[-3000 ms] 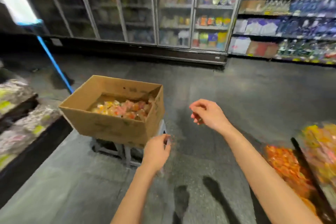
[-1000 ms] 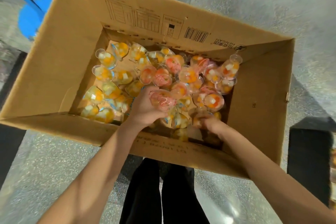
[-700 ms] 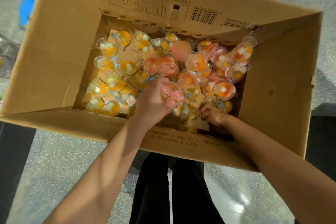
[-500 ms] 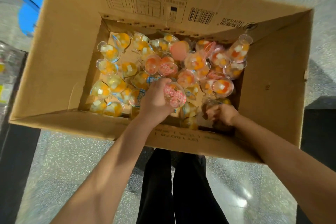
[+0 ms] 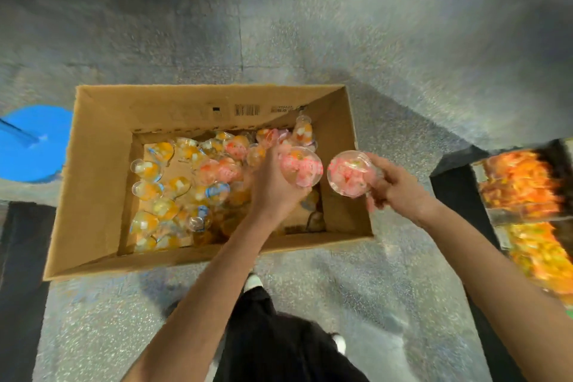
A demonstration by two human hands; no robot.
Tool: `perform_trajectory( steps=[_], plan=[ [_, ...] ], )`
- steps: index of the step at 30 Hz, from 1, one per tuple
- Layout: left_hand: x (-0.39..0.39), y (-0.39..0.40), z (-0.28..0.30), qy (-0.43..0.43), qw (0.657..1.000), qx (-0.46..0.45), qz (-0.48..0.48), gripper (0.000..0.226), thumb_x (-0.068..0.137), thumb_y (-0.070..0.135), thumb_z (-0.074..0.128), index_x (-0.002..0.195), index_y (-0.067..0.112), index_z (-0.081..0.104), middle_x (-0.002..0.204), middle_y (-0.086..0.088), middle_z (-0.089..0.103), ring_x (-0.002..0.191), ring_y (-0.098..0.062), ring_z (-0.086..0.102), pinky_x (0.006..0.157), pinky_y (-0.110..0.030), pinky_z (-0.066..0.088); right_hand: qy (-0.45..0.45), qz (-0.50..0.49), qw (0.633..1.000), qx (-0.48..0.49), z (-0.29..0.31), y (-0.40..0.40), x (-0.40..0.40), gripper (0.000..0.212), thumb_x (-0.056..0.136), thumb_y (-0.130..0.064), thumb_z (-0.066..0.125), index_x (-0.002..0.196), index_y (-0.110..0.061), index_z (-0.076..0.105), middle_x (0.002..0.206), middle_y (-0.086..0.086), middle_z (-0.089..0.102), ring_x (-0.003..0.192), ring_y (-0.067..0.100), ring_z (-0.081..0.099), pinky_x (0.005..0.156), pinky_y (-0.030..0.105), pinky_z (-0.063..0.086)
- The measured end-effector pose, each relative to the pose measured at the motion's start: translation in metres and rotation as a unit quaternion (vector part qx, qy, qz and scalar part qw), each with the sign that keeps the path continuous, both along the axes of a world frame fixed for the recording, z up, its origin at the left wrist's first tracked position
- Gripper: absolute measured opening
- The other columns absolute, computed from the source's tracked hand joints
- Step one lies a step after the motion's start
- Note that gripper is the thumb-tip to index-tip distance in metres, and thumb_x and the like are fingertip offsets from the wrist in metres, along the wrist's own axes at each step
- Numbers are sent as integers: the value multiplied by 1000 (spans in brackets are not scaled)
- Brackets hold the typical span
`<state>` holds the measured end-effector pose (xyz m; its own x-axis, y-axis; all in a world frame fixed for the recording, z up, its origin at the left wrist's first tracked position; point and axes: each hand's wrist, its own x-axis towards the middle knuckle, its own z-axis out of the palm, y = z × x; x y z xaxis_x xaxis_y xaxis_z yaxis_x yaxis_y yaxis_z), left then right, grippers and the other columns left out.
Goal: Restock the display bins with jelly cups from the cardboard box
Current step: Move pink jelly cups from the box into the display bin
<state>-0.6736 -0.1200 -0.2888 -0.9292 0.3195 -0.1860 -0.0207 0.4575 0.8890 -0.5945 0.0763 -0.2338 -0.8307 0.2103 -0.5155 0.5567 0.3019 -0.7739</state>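
In the middle of the frame, my two hands hold one pink cup each, side by side and just apart. My left hand [image 5: 273, 186] is curled round its pink cup [image 5: 300, 166] above the right part of the box [image 5: 99, 164]. My right hand [image 5: 393, 186] grips the other pink cup [image 5: 348, 174] by its far side, over the box's right wall; both lids face up toward me.

The box sits open on the floor [image 5: 310, 40], left of centre, its flaps standing up. Loose jelly cups [image 5: 179, 183] cover much of its bottom, mostly orange and yellow ones at the left, pinker ones toward the upper right, with bare cardboard showing between them and at the lower right corner.

At the right edge of the frame stand the display bins [image 5: 524, 192], blurred, filled with orange and yellow goods; I cannot make out single cups there. They are well apart from the box, beyond my right hand.

At the left edge lies a blue disc [image 5: 34, 146] on the floor, beside the box. My black trousers [image 5: 279, 341] show at the bottom, between my forearms.
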Motion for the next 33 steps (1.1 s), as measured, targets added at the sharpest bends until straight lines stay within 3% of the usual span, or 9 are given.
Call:
perform_trajectory(
  steps=[2, 4, 8, 12, 15, 20, 25, 29, 33],
  plan=[
    [9, 26, 29, 49, 998, 42, -10, 81, 56, 13, 90, 125, 13, 48, 117, 8, 54, 106, -8, 53, 84, -11, 41, 46, -36, 998, 10, 34, 15, 23, 36, 101, -9, 42, 135, -19, 45, 77, 25, 62, 55, 23, 57, 53, 31, 44],
    [27, 58, 55, 69, 992, 102, -29, 78, 55, 10, 90, 123, 12, 51, 110, 13, 56, 97, 3, 52, 82, -2, 37, 97, -104, 990, -7, 65, 27, 53, 34, 100, -9, 41, 127, -29, 48, 77, 22, 63, 58, 27, 58, 60, 36, 50],
    [81, 137, 110, 51, 979, 185, -71, 76, 60, 8, 88, 123, 18, 47, 111, 12, 57, 102, -3, 58, 91, -16, 46, 229, -238, 942, -54, 111, 55, 129, 33, 100, -10, 43, 128, -24, 51, 89, 2, 72, 64, 23, 67, 72, 35, 59],
    [166, 214, 159, 41, 958, 256, -121, 75, 57, -4, 85, 115, 17, 44, 103, 11, 58, 91, 9, 58, 79, -8, 43, 335, -338, 872, -116, 143, 85, 226, 37, 92, -18, 50, 113, -45, 64, 125, 4, 63, 89, 30, 65, 74, 36, 56],
    [245, 265, 187, 48, 941, 288, -169, 73, 55, -11, 80, 113, 17, 46, 99, 13, 57, 83, 14, 56, 74, -4, 41, 395, -400, 820, -106, 164, 108, 307, 42, 90, -7, 52, 111, -42, 65, 125, 12, 62, 99, 37, 63, 71, 33, 56],
    [391, 338, 216, 44, 914, 326, -239, 69, 58, 2, 86, 104, 39, 50, 98, 22, 60, 85, 13, 58, 76, -6, 42, 439, -498, 747, -31, 177, 148, 448, 39, 87, -13, 58, 119, -36, 57, 119, 8, 66, 91, 28, 68, 66, 28, 56],
    [512, 389, 220, 15, 872, 331, -360, 73, 59, 5, 88, 119, 25, 50, 107, 24, 56, 93, 19, 55, 80, -4, 41, 436, -594, 674, 48, 171, 180, 566, 52, 82, -14, 70, 130, -22, 53, 120, 10, 64, 87, 15, 66, 60, 26, 55],
    [588, 427, 206, -4, 846, 301, -439, 72, 61, 7, 88, 120, 24, 50, 103, 28, 52, 90, 20, 54, 76, 2, 37, 431, -656, 611, 102, 161, 198, 640, 41, 86, 0, 61, 119, -25, 55, 104, -3, 68, 80, 2, 66, 57, 16, 52],
    [649, 473, 185, -35, 827, 252, -501, 78, 60, 9, 88, 124, 31, 48, 105, 25, 55, 98, 1, 55, 76, 2, 39, 397, -691, 593, 114, 151, 221, 701, 45, 82, -17, 64, 124, -28, 53, 106, 7, 69, 76, 16, 67, 63, 25, 56]
  ],
)
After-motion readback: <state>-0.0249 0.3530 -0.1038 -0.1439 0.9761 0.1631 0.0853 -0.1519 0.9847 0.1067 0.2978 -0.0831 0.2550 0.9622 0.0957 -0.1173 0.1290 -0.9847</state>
